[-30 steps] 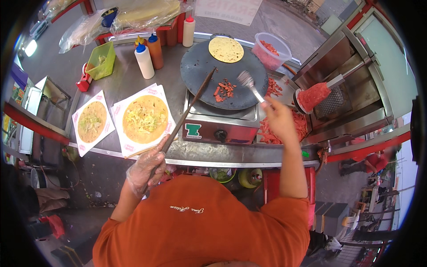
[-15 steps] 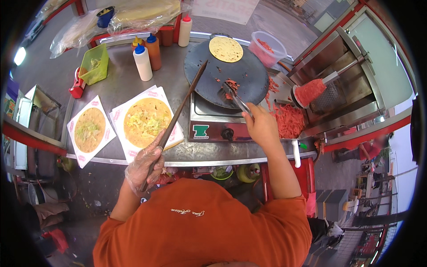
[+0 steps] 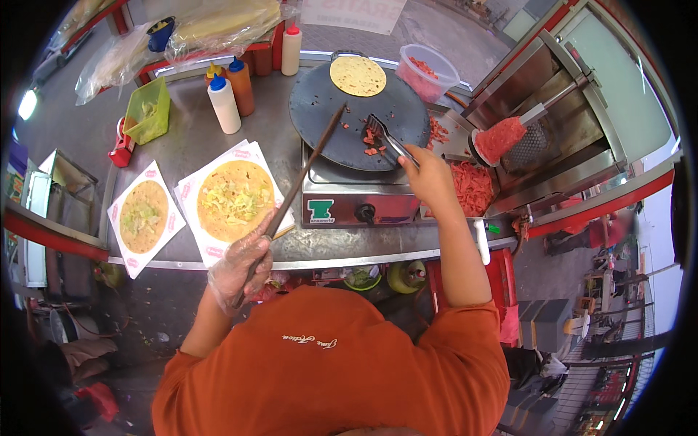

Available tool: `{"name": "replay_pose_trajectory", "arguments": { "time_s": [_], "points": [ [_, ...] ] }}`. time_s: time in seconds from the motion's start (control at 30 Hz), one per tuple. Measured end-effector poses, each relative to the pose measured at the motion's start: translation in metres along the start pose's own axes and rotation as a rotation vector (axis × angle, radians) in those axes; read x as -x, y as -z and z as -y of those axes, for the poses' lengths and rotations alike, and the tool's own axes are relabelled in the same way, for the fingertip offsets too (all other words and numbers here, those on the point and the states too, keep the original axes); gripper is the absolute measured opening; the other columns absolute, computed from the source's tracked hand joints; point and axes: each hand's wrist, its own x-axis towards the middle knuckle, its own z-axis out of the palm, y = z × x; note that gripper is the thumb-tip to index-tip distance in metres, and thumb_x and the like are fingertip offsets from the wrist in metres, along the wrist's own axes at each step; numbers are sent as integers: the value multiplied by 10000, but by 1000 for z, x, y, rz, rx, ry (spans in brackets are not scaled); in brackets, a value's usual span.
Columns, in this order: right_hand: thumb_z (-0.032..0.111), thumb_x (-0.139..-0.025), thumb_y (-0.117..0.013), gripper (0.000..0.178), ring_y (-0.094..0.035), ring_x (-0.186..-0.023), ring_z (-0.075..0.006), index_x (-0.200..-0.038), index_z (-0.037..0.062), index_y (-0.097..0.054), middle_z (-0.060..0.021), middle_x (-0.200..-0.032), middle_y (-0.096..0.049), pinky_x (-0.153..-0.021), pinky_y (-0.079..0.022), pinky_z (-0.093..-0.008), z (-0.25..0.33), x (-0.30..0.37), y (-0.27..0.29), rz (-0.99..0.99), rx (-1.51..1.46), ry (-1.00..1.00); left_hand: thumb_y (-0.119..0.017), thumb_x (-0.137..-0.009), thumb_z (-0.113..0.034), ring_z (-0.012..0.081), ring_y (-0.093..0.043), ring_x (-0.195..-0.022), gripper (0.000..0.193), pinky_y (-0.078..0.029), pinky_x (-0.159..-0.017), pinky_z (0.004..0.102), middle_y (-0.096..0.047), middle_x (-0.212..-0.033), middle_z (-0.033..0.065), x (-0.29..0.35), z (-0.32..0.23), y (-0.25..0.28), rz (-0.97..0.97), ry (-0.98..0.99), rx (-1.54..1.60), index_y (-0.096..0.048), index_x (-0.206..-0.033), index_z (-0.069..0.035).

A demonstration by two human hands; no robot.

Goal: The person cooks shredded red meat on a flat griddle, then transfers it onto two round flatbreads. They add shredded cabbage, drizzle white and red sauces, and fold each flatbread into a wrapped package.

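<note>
Inside a clear plastic glove, my left hand (image 3: 247,265) is closed round the near end of a long, thin, dark knife-like tool (image 3: 299,178). Its far tip rests on or just above the round black griddle (image 3: 320,98); I cannot tell which. My bare right hand (image 3: 429,171) grips metal tongs (image 3: 395,143), whose dark, slotted head is on the griddle among chopped red meat bits (image 3: 372,151). A flatbread (image 3: 358,75) lies on the griddle's far part. To the left, two flatbreads topped with shredded lettuce (image 3: 234,200) (image 3: 143,216) lie on printed paper sheets.
Right of the griddle are a tray of shaved red meat (image 3: 472,190), a meat cone on a spit (image 3: 500,141) and a plastic tub (image 3: 429,73). Sauce bottles (image 3: 225,107) and a green basket (image 3: 147,110) stand at the back left. A gas stove (image 3: 349,207) supports the griddle.
The whole view has shifted a little. The tongs have moved slightly away and to the right on the griddle, and the meat bits lie more spread out. Both hands keep their holds.
</note>
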Motion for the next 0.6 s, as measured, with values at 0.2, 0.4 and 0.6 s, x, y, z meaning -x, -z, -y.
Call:
{"name": "replay_pose_trajectory", "arguments": {
  "time_s": [0.2, 0.4, 0.6],
  "points": [
    [317, -1006, -713, 391, -745, -982, -376, -1244, 8, -728, -227, -1074, -758, -880, -564, -403, -56, 8, 33, -58, -103, -64, -541, -1112, -316, 48, -383, -456, 694, -354, -393, 189, -440, -719, -10, -4, 20, -19, 106, 74, -67, -236, -1704, -118],
    [352, -999, -703, 419, -729, -992, -398, -1270, 33, -719, -229, -1175, -733, -873, -570, -470, -20, 19, 17, -49, -127, -22, -549, -1107, -320, 46, -353, -412, 681, -352, -382, 193, -455, -719, -10, -7, 9, -45, -18, -19, 44, -260, -1703, -158],
    [331, -995, -709, 391, -722, -1059, -409, -1241, 28, -738, -227, -1151, -748, -930, -553, -470, -27, 5, 24, -19, -262, -2, -548, -1106, -301, 46, -346, -393, 658, -335, -353, 199, -448, -694, -9, -3, 2, -38, -96, -122, 67, -290, -1693, -153]
  ]
}}
